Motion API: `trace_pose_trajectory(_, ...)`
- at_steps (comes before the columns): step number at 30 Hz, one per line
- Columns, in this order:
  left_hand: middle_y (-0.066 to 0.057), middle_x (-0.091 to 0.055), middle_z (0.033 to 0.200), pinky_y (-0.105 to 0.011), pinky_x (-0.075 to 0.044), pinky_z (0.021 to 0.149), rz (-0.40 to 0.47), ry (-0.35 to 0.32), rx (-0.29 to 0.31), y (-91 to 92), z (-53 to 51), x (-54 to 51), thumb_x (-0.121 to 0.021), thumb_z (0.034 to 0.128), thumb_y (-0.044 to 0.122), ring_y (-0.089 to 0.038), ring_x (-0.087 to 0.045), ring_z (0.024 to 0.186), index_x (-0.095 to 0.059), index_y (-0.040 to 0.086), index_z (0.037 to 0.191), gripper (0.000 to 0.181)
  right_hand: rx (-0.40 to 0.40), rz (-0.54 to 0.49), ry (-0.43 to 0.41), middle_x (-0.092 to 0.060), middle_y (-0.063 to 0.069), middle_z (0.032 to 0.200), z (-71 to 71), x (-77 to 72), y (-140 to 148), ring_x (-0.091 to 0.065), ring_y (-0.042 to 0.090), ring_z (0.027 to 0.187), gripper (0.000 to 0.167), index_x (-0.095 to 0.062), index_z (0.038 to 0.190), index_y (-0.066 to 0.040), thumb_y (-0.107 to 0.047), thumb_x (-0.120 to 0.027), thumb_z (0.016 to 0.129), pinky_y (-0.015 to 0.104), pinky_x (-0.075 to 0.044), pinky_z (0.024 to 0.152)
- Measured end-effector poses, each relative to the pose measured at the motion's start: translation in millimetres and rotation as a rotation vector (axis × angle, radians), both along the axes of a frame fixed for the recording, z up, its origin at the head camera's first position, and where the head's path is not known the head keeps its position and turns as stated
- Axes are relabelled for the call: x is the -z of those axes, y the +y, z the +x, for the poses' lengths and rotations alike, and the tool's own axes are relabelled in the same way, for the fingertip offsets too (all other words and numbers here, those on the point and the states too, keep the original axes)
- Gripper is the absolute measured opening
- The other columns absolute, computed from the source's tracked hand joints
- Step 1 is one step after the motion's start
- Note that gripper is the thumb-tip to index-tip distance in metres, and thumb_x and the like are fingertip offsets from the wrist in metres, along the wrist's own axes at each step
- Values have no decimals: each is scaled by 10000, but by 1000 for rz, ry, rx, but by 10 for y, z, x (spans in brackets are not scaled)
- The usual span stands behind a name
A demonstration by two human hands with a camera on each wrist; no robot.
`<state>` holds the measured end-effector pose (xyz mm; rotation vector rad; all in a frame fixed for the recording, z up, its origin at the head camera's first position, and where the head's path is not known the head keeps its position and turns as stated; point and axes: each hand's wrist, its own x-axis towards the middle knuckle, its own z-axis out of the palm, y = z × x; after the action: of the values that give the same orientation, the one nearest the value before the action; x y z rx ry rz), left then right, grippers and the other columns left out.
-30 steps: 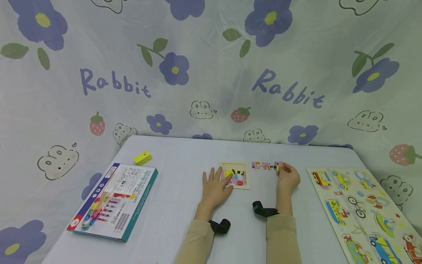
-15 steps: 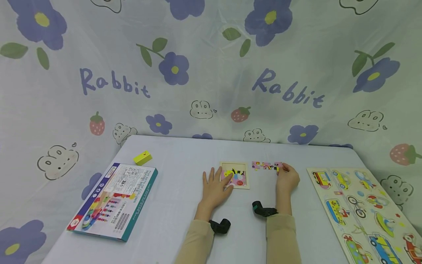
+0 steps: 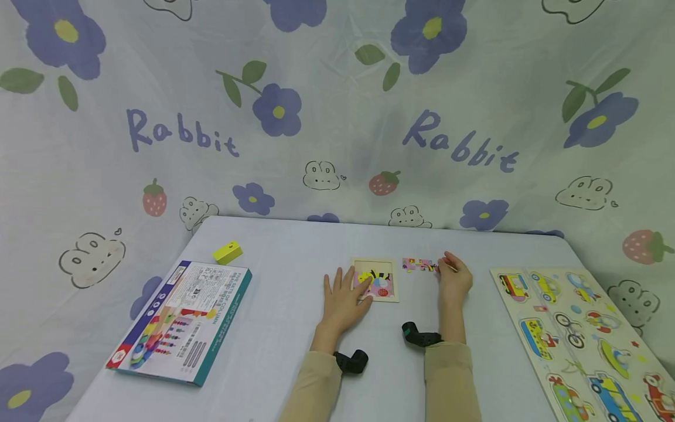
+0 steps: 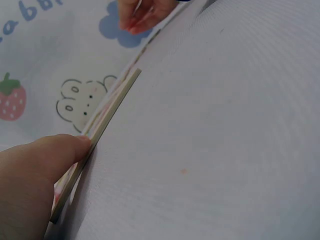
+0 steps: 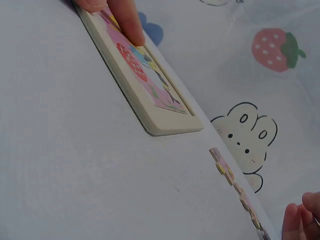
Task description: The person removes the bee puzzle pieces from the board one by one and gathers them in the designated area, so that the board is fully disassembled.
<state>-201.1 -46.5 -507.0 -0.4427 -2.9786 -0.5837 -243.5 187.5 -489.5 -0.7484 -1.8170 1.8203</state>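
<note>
My left hand (image 3: 344,305) lies with fingers spread at the left side of a small wooden jigsaw tray (image 3: 396,287). Its thumb touches the tray's edge in the left wrist view, and a finger reaches over the picture. Joined pieces with a bee and a red ladybird-like shape (image 5: 131,62) fill the tray's lower part; bare wood shows above. Right of the tray lies a row of loose jigsaw pieces (image 3: 419,265). Just off that row's right end, my right hand (image 3: 456,281) pinches a jigsaw piece (image 3: 450,268), seen edge-on and mostly hidden by the fingers.
A boxed toy (image 3: 184,322) lies at the left, with a yellow block (image 3: 228,252) behind it. On the right lies a large wooden vehicle puzzle board (image 3: 575,328). A patterned curtain (image 3: 337,117) hangs behind the white table (image 3: 285,246).
My right hand has lifted the rightmost jigsaw piece from the row and drawn slightly left and up, turning the piece edge-on. The left hand stays put on the tray.
</note>
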Motion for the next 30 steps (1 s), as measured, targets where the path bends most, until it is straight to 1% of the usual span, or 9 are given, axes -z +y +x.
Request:
trace_pose_trajectory(2, -104, -303, 1485, -604, -21, 1074, 0, 0, 0, -2, 1, -5, -450, 902, 466, -375, -157, 1385, -509, 318, 1329, 455, -33, -75, 40, -566, 32, 919, -17, -11, -34, -556, 30, 736, 310, -620, 1157, 31, -7, -616, 849, 109, -492, 659)
trace_pose_trajectory(4, -104, -305, 1484, -604, -21, 1074, 3, 0, 0, -4, 2, -8, -453, 901, 465, -375, -158, 1385, -511, 317, 1327, 454, -60, -138, 55, -555, 15, 905, -29, -29, -74, -552, 37, 750, 319, -610, 1167, 34, -5, -615, 851, 125, -499, 683)
trace_pose_trajectory(7, -104, -304, 1485, -603, -16, 1074, 8, -2, 2, -4, 0, -1, -451, 901, 467, -372, -154, 1386, -511, 318, 1327, 455, -110, -177, 53, -542, 17, 922, -41, -50, -142, -552, 56, 767, 331, -589, 1191, 32, -7, -602, 863, 146, -507, 710)
trace_pose_trajectory(9, -105, -306, 1484, -604, -15, 1073, 12, -3, 3, -6, -2, 9, -453, 901, 468, -373, -154, 1386, -512, 317, 1326, 455, -149, -194, 63, -534, 41, 944, -47, -64, -192, -560, 69, 768, 339, -571, 1204, 42, 9, -591, 867, 161, -514, 716)
trace_pose_trajectory(13, -101, -299, 1488, -599, -5, 1076, 10, -8, 2, -6, -7, 22, -446, 901, 477, -368, -147, 1389, -505, 327, 1329, 458, -225, -174, 76, -532, 83, 979, -59, -86, -298, -572, 74, 759, 346, -551, 1211, 61, 24, -578, 869, 177, -522, 712)
trace_pose_trajectory(17, -103, -306, 1485, -603, -13, 1074, 9, 1, 2, -6, -11, 26, -452, 900, 475, -372, -156, 1386, -511, 324, 1325, 455, -286, -114, 45, -535, 87, 1002, -58, -114, -420, -582, 69, 755, 335, -558, 1216, 30, -15, -573, 885, 164, -519, 700)
trace_pose_trajectory(20, -103, -312, 1482, -607, -22, 1073, 6, 7, 3, -6, -10, 28, -453, 900, 474, -375, -166, 1383, -514, 320, 1324, 455, -327, -81, 26, -535, 90, 1013, -51, -123, -504, -582, 84, 782, 328, -561, 1219, 8, -39, -571, 894, 162, -519, 698)
trace_pose_trajectory(26, -100, -309, 1484, -608, -28, 1073, -4, 14, 4, -6, -8, 29, -444, 903, 481, -374, -165, 1384, -508, 325, 1328, 457, -392, -92, 30, -548, 107, 1016, -66, -114, -637, -584, 126, 828, 332, -569, 1208, 12, -32, -591, 880, 194, -530, 711)
trace_pose_trajectory(30, -104, -315, 1481, -612, -43, 1070, -19, 27, 5, -6, -13, 29, -447, 904, 488, -378, -173, 1381, -505, 328, 1329, 458, -436, -83, 10, -560, 130, 1027, -61, -135, -704, -596, 213, 872, 335, -571, 1206, 17, -38, -598, 876, 203, -532, 711)
